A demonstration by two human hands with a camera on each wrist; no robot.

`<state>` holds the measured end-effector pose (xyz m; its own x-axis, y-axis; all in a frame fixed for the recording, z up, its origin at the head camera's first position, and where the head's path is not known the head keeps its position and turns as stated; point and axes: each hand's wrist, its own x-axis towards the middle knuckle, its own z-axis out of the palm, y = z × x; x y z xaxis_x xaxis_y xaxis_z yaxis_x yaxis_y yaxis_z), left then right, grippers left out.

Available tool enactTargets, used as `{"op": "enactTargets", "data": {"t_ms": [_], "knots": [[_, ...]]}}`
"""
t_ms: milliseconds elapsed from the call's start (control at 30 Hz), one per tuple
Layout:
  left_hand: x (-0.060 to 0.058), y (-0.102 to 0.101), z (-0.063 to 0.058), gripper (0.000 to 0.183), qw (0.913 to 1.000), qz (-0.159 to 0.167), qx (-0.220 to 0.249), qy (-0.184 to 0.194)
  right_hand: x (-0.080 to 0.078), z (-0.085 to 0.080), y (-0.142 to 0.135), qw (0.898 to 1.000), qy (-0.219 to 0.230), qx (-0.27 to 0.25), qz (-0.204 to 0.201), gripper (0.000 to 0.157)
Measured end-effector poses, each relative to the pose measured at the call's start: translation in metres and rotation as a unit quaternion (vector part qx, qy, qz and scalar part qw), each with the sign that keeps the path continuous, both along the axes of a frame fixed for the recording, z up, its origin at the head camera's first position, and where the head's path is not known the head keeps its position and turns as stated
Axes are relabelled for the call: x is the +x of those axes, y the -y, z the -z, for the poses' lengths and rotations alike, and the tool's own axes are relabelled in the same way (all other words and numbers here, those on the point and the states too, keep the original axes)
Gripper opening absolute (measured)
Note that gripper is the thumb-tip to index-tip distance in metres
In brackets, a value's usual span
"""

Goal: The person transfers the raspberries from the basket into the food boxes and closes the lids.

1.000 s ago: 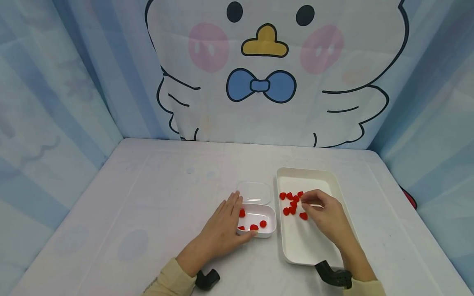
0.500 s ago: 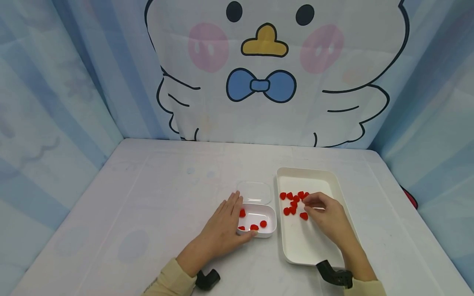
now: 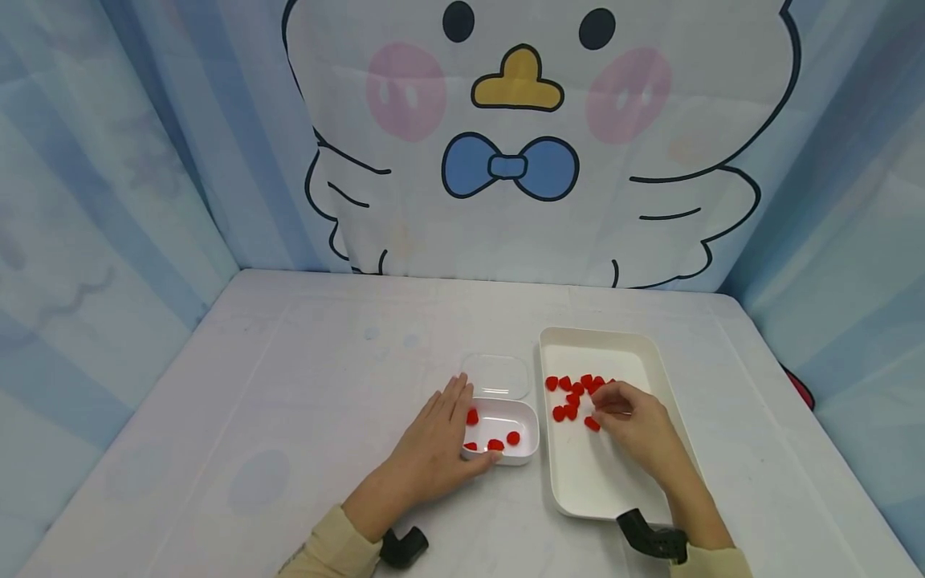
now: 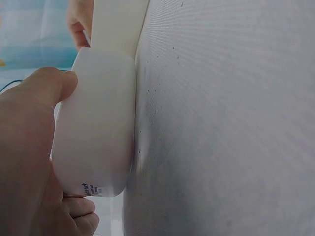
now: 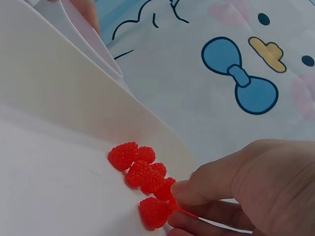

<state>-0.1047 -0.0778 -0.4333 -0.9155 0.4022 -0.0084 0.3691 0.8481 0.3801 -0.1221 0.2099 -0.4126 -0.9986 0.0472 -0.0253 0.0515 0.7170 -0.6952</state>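
Observation:
My left hand (image 3: pixel 433 441) holds the left end of a small white plastic box (image 3: pixel 530 429), its thumb (image 4: pixel 69 83) on the near rim. Inside the box are several red raspberries (image 3: pixel 513 438), some partly behind the hand. To the right, my right hand (image 3: pixel 639 425) reaches into a shallow white tray (image 3: pixel 600 490) and pinches a raspberry between thumb and fingers, mostly hidden by them. Loose raspberries (image 5: pixel 139 172) lie in a cluster beside its fingertips, against the tray's side in the right wrist view.
A clear plastic lid (image 3: pixel 499 376) lies just behind the box. The box stands close to the tray's left edge on a white tablecloth (image 3: pixel 289 385). Behind the table hangs a curtain (image 3: pixel 509 233) with a cartoon face.
My right hand stays low over the tray, shifting only slightly among the raspberries. More raspberries show behind its fingers, and the nearest one has turned a little. My left hand and the box hold still.

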Motion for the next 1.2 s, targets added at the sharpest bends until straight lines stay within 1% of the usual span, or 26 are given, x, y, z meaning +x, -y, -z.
{"op": "enactTargets", "data": {"t_ms": [167,367,567,733,1000,1200], "knots": [[0.0002,-0.0001,-0.0002,0.099,1.0000,0.000,0.001,-0.003,-0.0001,-0.0001,-0.0010,1.000,0.014,-0.003,-0.004,0.025],[0.0001,-0.0002,-0.0005,0.100,1.0000,-0.002,-0.001,0.003,0.0000,0.0011,-0.0023,1.000,0.025,-0.005,-0.012,0.026],[0.0005,-0.0002,-0.0002,0.099,1.0000,-0.001,0.000,0.000,0.0012,0.0019,-0.0022,1.000,0.021,0.002,-0.021,0.027],[0.0005,0.0001,0.0003,0.099,1.0000,0.001,0.002,-0.004,0.0011,0.0031,-0.0015,0.999,0.025,0.006,-0.021,0.026],[0.0005,0.0000,-0.0002,0.100,1.0000,-0.001,0.000,0.002,0.0002,0.0071,-0.0004,0.999,0.028,0.016,-0.014,0.026],[0.0005,-0.0002,-0.0007,0.100,1.0000,-0.001,0.002,0.007,0.0009,0.0069,-0.0005,0.999,0.033,0.019,-0.010,0.025]]}}
